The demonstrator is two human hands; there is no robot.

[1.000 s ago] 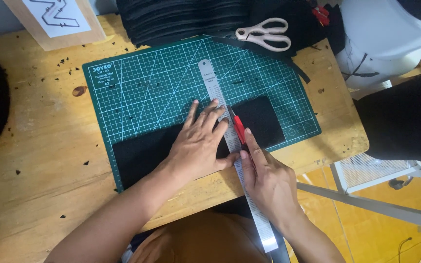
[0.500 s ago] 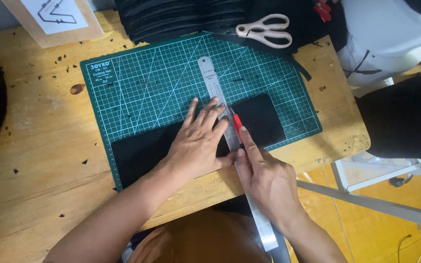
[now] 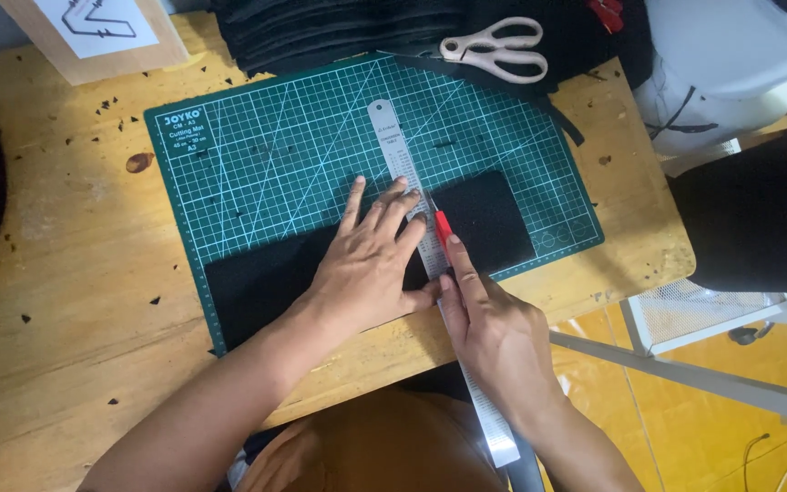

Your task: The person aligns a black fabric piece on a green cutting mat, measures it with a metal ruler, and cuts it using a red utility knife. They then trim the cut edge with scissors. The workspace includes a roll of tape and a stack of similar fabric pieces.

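Your left hand (image 3: 371,264) presses flat on the steel ruler (image 3: 421,232) across black fabric (image 3: 485,219) on the green cutting mat (image 3: 266,155); your right hand (image 3: 494,328) holds a red cutter (image 3: 443,228) against the ruler's edge.

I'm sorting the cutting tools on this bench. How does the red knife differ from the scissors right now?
The red knife is in the right hand, against the metal ruler on the black sheet; the scissors lie untouched at the table's far edge. The knife is slim and red; the scissors are broader with pale handles. The knife is over the green cutting mat; the scissors lie off it on dark material. Both are cutting tools.
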